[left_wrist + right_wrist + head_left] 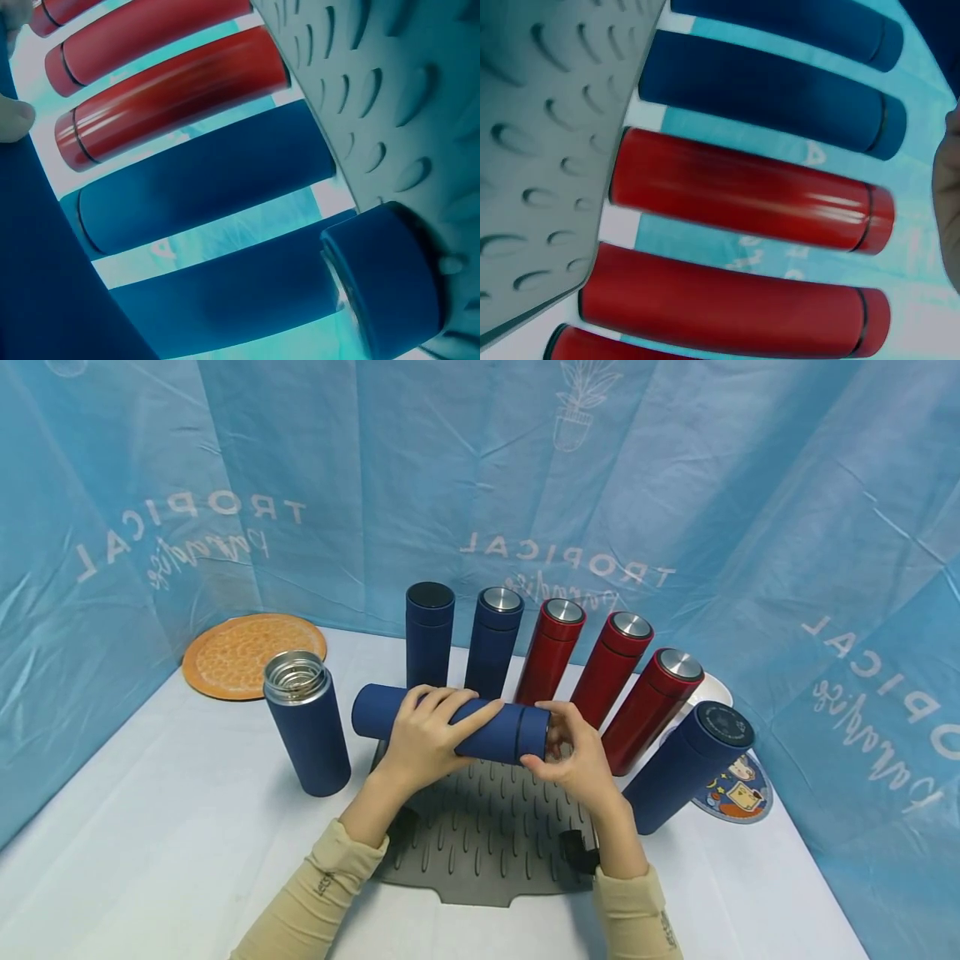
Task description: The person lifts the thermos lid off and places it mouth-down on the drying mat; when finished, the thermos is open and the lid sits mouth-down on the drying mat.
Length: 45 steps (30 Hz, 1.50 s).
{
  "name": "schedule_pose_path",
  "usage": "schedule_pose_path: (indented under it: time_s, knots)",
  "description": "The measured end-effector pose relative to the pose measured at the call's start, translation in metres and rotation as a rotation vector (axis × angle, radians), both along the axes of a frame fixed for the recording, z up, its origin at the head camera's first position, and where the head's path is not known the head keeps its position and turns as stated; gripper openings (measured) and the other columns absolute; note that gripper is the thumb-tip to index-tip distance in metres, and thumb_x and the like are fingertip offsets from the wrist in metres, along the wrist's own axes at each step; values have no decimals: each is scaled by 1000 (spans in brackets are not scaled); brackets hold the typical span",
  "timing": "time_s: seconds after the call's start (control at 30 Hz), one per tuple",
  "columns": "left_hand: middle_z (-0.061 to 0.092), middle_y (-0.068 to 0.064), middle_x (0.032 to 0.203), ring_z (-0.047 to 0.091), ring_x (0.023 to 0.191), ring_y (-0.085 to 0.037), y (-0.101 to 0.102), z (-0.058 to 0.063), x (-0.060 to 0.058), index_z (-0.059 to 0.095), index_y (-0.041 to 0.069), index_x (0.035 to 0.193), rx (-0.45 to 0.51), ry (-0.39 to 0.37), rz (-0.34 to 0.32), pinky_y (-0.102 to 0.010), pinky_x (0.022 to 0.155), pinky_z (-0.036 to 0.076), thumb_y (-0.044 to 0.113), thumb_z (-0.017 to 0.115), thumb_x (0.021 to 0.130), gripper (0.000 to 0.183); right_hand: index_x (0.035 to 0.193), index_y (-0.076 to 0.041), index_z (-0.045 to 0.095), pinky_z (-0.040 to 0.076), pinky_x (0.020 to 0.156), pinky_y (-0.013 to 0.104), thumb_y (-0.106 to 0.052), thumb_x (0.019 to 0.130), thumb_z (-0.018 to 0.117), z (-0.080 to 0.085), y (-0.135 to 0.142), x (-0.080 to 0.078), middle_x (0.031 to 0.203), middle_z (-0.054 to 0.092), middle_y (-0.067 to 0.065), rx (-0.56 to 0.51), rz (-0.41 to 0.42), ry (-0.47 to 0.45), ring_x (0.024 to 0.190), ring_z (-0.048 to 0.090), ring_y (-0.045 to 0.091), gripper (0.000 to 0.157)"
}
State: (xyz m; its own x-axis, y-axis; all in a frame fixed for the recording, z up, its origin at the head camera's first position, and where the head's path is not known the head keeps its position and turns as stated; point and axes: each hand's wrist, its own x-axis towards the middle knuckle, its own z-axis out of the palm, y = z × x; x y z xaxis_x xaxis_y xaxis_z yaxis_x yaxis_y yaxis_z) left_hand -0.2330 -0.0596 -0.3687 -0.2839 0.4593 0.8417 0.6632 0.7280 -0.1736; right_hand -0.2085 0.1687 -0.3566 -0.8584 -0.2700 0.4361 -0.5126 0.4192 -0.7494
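A blue thermos (480,731) is held sideways above a dark grey ridged board (480,835). My left hand (427,731) grips it round the body, fingers over the top. At its right end, my right hand (573,752) holds the lid (532,732) between thumb and fingers. Left of it stands an uncapped blue thermos (309,727), its steel mouth showing. A loose blue lid (386,281) lies on the board in the left wrist view; the held thermos hides it from the head view.
Behind the board stand two blue thermoses (430,635) and several red thermoses (551,652) in an arc. Another blue thermos (686,768) stands at the right, beside a patterned round mat (738,793). An orange round mat (247,652) lies back left. Blue curtains (420,468) enclose the table.
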Motion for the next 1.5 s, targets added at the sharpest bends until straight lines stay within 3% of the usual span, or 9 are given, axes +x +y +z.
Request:
schedule_pose_path:
  time_s: [0.23, 0.43, 0.6, 0.73, 0.83, 0.93, 1.07, 1.2, 1.5]
  knots:
    - [64, -5, 102, 61, 88, -26, -1, 2, 2, 57, 28, 123, -58, -17, 31, -46, 79, 46, 46, 88, 50, 81, 125, -11, 46, 48, 63, 38, -9, 68, 76, -10, 8, -8, 83, 54, 7, 38, 84, 42, 73, 50, 19, 65]
    - [64, -5, 101, 62, 87, -26, -3, 4, 4, 57, 29, 123, -102, -36, 58, -46, 79, 47, 47, 88, 48, 84, 126, -10, 44, 52, 73, 46, -4, 67, 78, -11, 9, -9, 102, 57, 12, 76, 133, 76, 84, 56, 20, 68]
    - [64, -5, 102, 62, 88, -26, -6, 5, 5, 55, 28, 126, -134, -80, 78, -45, 79, 48, 48, 88, 47, 88, 131, -17, 40, 51, 78, 46, -18, 73, 77, -7, 9, -9, 108, 57, 13, 101, 128, -41, 86, 58, 21, 68]
    - [64, -5, 103, 62, 90, -25, -8, 5, 5, 55, 29, 127, -152, -132, 86, -43, 80, 48, 50, 88, 47, 89, 135, -18, 35, 51, 76, 39, -43, 84, 60, 5, 5, -3, 110, 55, 17, 89, 107, -189, 82, 60, 26, 62]
    - [64, -5, 103, 62, 90, -25, -8, 4, 4, 54, 29, 128, -165, -139, 88, -42, 80, 48, 52, 86, 49, 89, 133, -12, 37, 50, 71, 35, -45, 91, 49, 8, 4, -2, 95, 60, 16, 86, 56, -266, 73, 60, 27, 54]
    - [65, -5, 103, 62, 89, -25, -8, 4, 4, 54, 29, 128, -171, -136, 88, -42, 80, 47, 53, 85, 50, 88, 130, -10, 41, 50, 73, 33, -39, 92, 49, 7, 3, -3, 83, 60, 11, 94, 0, -329, 65, 60, 23, 48]
    - [64, -5, 103, 62, 89, -25, -8, 4, 4, 54, 28, 128, -177, -139, 85, -41, 81, 47, 54, 84, 51, 87, 129, -11, 40, 52, 76, 35, -33, 90, 54, 4, 3, -5, 94, 58, 16, -23, 20, -425, 64, 61, 23, 47]
    - [64, -5, 103, 61, 89, -25, -8, 4, 5, 54, 28, 128, -187, -133, 89, -40, 81, 47, 55, 84, 50, 88, 125, -7, 40, 53, 71, 36, -23, 88, 56, 1, 4, -7, 100, 52, 22, -159, 104, -454, 69, 59, 22, 44]
    - [65, -4, 102, 61, 88, -25, -10, 6, 4, 55, 29, 127, -194, -118, 100, -39, 80, 47, 55, 84, 51, 86, 126, -11, 41, 51, 75, 42, -14, 83, 62, -5, 8, -12, 109, 50, 21, -179, 174, -387, 89, 59, 30, 48]
